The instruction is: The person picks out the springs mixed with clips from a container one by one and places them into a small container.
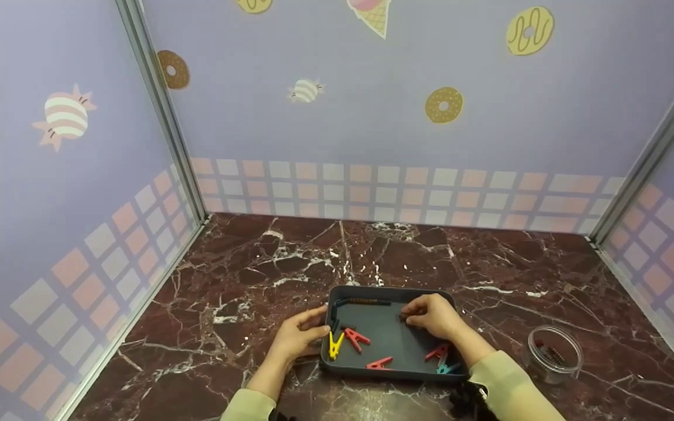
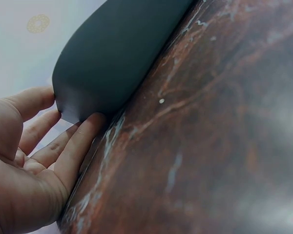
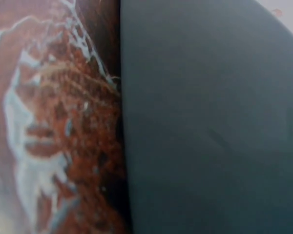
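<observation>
My left hand (image 1: 297,338) is at the left side of a dark grey tray (image 1: 395,375). In the left wrist view its fairly straight fingers touch the tray's outer wall (image 2: 122,53). Inside the tray, the thumb and fingers of my right hand (image 1: 435,317) pinch a small dark brown piece (image 1: 403,317), mostly hidden by the fingertips. Near the left hand lie a yellow clip (image 1: 335,346) and a red clip (image 1: 356,339). Another red clip (image 1: 379,363) is by the front wall. A row of small dark brown pieces (image 1: 363,301) lines the back wall.
A clear round jar (image 1: 554,354) with dark reddish-brown pieces inside stands right of the tray. In the tray's front right corner are a red clip (image 1: 437,352) and a teal clip (image 1: 447,368). Patterned walls (image 1: 372,187) border the marble-look table (image 1: 243,263).
</observation>
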Demonstrator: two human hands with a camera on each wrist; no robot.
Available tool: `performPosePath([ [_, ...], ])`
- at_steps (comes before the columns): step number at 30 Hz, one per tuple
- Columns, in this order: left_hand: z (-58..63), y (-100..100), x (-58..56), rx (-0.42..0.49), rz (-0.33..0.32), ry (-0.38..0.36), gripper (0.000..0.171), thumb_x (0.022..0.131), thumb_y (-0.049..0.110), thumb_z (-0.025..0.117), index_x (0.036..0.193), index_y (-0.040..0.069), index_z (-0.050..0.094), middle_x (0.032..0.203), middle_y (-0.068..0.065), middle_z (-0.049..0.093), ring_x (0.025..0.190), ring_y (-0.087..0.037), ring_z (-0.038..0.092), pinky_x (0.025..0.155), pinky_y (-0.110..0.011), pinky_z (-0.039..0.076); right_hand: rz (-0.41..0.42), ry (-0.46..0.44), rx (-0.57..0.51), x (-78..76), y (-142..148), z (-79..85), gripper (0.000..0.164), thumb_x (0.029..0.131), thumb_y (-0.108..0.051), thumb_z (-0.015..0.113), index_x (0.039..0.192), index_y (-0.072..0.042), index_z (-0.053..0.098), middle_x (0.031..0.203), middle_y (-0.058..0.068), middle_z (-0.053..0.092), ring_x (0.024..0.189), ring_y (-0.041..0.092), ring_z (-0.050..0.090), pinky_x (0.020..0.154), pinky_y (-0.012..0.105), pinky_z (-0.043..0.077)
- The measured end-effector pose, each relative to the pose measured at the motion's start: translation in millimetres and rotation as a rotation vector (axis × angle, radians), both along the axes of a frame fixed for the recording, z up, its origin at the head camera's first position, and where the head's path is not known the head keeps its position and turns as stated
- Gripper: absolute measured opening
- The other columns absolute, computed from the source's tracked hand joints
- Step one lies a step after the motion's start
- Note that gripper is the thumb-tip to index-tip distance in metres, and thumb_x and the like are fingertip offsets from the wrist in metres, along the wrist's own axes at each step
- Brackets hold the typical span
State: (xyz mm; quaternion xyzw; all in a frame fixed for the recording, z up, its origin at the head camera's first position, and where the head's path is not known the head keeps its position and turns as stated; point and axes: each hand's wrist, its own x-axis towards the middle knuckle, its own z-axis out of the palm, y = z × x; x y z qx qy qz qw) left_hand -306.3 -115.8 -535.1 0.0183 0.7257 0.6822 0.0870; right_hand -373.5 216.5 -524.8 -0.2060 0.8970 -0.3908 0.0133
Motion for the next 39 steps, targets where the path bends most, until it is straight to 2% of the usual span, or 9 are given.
performPosePath([
  [4, 0.6, 0.2, 0.2, 0.004, 0.000, -0.015, 0.056, 0.096, 0.011, 0.072, 0.148, 0.003, 0.055, 0.152, -0.035, 0.046, 0.113, -0.040, 0.071, 0.084, -0.047, 0.064, 0.003, 0.023, -0.021, 0.2, 0.5, 1.1, 0.014, 0.085, -0.002, 0.079, 0.099, -0.001, 0.081, 0.092, 0.015, 0.078, 0.072, 0.005, 0.058, 0.061, 0.018, 0.047],
  [9, 1.3, 0.6, -0.3, -0.009, 0.007, -0.025, 0.056, 0.096, 0.012, 0.072, 0.149, 0.005, 0.055, 0.153, -0.032, 0.047, 0.116, -0.038, 0.070, 0.083, -0.046, 0.064, 0.002, 0.048, -0.024, 1.1, 2.0, 4.7, 0.015, 0.086, -0.005, 0.078, 0.101, -0.005, 0.082, 0.095, 0.012, 0.078, 0.075, 0.001, 0.059, 0.066, 0.018, 0.049],
  [16, 0.9, 1.6, -1.0, 0.000, 0.011, -0.015, 0.056, 0.096, 0.010, 0.071, 0.149, 0.003, 0.053, 0.150, -0.032, 0.051, 0.113, -0.035, 0.071, 0.082, -0.047, 0.064, 0.010, 0.039, -0.061, 3.5, 6.6, 12.4, 0.015, 0.089, -0.007, 0.077, 0.103, -0.004, 0.081, 0.098, 0.014, 0.079, 0.082, 0.011, 0.068, 0.069, 0.019, 0.053],
  [20, 1.6, 1.4, -0.4, -0.001, 0.009, -0.014, 0.056, 0.096, 0.010, 0.071, 0.149, 0.002, 0.053, 0.151, -0.032, 0.050, 0.115, -0.037, 0.070, 0.082, -0.047, 0.064, 0.009, 0.031, -0.079, 6.6, 10.6, 16.6, 0.017, 0.090, -0.008, 0.076, 0.106, -0.003, 0.080, 0.101, 0.015, 0.078, 0.085, 0.015, 0.071, 0.070, 0.019, 0.055],
  [27, 1.1, 0.6, -0.2, -0.002, 0.009, -0.015, 0.057, 0.096, 0.011, 0.072, 0.149, 0.003, 0.053, 0.152, -0.032, 0.048, 0.116, -0.040, 0.069, 0.082, -0.048, 0.064, 0.006, 0.027, -0.116, 13.3, 17.2, 22.6, 0.018, 0.090, -0.008, 0.076, 0.106, 0.000, 0.080, 0.099, 0.016, 0.077, 0.080, 0.004, 0.066, 0.070, 0.018, 0.055],
  [31, 0.8, 0.0, -0.3, 0.001, 0.008, -0.021, 0.057, 0.096, 0.011, 0.072, 0.149, 0.004, 0.054, 0.152, -0.032, 0.048, 0.115, -0.041, 0.070, 0.083, -0.049, 0.064, 0.012, 0.036, -0.126, 17.5, 22.9, 25.1, 0.019, 0.091, -0.009, 0.076, 0.107, 0.000, 0.079, 0.099, 0.016, 0.077, 0.080, 0.003, 0.066, 0.070, 0.018, 0.056],
  [39, 0.5, -1.4, 0.0, -0.005, 0.001, 0.000, 0.058, 0.095, 0.013, 0.074, 0.148, 0.003, 0.055, 0.150, -0.031, 0.052, 0.111, -0.032, 0.072, 0.085, -0.046, 0.064, 0.003, 0.019, -0.139, 31.3, 33.0, 32.3, 0.020, 0.091, -0.009, 0.076, 0.109, 0.001, 0.079, 0.098, 0.016, 0.077, 0.079, 0.003, 0.066, 0.070, 0.018, 0.057],
])
